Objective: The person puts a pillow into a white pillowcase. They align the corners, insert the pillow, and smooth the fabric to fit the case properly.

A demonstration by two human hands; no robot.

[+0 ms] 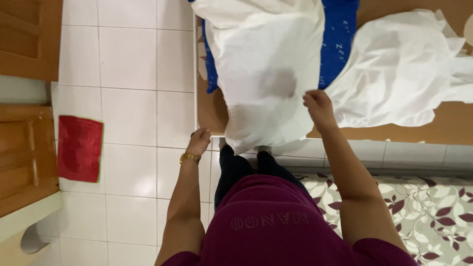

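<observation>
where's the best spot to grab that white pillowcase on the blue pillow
Probably the open hem of the white pillowcase, at its two near corners, coming from the near board edge: the right hand already pinches one side; the left hand is by the other corner.

A plain white fabric pillowcase covers a blue pillow with small white marks. A red rectangular cloth mat lies on white floor tiles; a cream leaf-patterned maroon mat.
</observation>
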